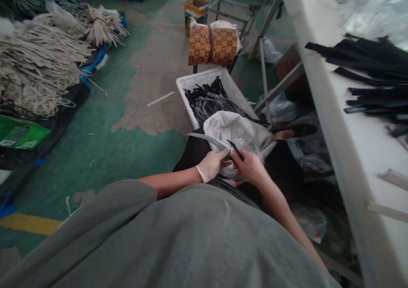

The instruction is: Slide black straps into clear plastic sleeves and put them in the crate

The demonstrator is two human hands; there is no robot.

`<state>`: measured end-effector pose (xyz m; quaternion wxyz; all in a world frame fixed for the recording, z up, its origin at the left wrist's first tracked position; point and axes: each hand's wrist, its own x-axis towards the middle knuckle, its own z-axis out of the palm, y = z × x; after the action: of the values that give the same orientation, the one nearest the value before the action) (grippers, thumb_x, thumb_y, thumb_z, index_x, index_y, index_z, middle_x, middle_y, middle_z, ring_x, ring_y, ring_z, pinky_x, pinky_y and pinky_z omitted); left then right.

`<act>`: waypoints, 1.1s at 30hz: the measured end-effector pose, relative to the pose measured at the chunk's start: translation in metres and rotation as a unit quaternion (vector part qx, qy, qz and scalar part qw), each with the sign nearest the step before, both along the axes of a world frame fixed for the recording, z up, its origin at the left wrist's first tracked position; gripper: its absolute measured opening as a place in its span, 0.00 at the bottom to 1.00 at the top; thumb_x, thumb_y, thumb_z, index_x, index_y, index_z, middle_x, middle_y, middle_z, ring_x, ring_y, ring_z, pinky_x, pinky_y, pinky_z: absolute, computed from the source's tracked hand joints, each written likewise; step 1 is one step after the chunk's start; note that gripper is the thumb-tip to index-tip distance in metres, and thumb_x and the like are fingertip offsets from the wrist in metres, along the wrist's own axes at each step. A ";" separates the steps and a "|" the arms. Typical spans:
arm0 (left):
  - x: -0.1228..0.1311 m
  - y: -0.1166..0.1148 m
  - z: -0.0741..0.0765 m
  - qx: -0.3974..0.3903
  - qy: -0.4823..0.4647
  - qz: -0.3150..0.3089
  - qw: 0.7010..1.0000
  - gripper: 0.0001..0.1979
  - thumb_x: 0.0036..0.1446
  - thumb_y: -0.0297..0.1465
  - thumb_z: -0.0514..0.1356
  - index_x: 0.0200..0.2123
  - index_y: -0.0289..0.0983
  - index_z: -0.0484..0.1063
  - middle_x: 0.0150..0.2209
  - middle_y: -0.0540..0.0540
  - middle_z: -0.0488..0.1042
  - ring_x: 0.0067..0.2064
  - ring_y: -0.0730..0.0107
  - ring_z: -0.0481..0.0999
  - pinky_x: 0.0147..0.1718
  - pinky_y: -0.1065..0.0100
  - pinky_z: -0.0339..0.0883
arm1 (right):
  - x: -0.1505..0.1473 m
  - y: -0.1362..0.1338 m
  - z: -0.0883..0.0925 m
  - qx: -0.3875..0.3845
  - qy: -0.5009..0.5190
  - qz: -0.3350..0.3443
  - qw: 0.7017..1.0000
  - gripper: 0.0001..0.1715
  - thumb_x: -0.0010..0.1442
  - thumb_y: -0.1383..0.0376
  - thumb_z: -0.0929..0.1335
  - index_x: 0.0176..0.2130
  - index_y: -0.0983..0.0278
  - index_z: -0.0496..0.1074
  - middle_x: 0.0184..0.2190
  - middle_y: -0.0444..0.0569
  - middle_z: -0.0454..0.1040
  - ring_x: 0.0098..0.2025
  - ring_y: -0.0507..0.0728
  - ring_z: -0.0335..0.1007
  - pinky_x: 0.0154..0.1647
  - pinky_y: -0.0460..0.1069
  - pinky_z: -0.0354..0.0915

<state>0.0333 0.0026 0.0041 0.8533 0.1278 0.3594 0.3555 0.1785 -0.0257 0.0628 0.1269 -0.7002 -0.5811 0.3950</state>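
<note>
My left hand point(211, 165), in a pale glove, pinches a flat grey strip point(208, 138) whose free end sticks out to the left. Close beside it, my right hand point(251, 168) is bare and closed around a slim black tool point(236, 149); its pointed end shows above the fingers, and its exact kind is unclear. Both hands meet over my lap, where a whitish sack point(245, 128) with printed marks lies. Just beyond stands a white plastic tub point(181, 83) holding black strips point(212, 103).
A white worktop point(338, 122) runs along the right, bearing black strips point(372, 63) and clear plastic. Behind the tub, a checkered roll point(199, 46) rests on a metal frame. Bundles of cream cord point(41, 63) lie on the left. One pale strip point(160, 98) is on the floor.
</note>
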 end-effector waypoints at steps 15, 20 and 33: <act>-0.016 0.010 0.018 -0.053 -0.025 -0.079 0.995 0.11 0.61 0.34 0.58 0.40 0.34 0.77 0.42 0.42 0.79 0.41 0.68 0.77 0.45 0.67 0.66 | 0.018 -0.014 0.000 0.155 0.106 -0.112 0.976 0.21 0.64 0.53 0.62 0.44 0.63 0.77 0.34 0.51 0.80 0.28 0.56 0.74 0.25 0.48 0.67; -0.022 0.010 0.026 -0.095 -0.047 -0.093 0.990 0.11 0.63 0.30 0.53 0.37 0.34 0.76 0.32 0.43 0.79 0.36 0.67 0.78 0.45 0.64 0.68 | 0.014 -0.014 -0.004 0.240 0.150 0.064 0.957 0.20 0.56 0.68 0.66 0.46 0.57 0.79 0.57 0.50 0.73 0.55 0.60 0.71 0.54 0.56 0.67; -0.080 0.092 -0.005 -0.177 0.027 0.172 0.969 0.20 0.68 0.40 0.48 0.44 0.30 0.71 0.27 0.43 0.77 0.28 0.68 0.78 0.32 0.67 0.73 | 0.058 -0.043 0.061 0.127 0.232 0.044 0.963 0.05 0.53 0.60 0.73 0.31 0.57 0.82 0.27 0.49 0.79 0.26 0.57 0.73 0.27 0.50 0.69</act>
<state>-0.0469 0.0941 -0.0014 0.7785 -0.0793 0.4559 0.4240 0.2361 -0.0684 0.1240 0.3285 -0.5412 -0.6112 0.4750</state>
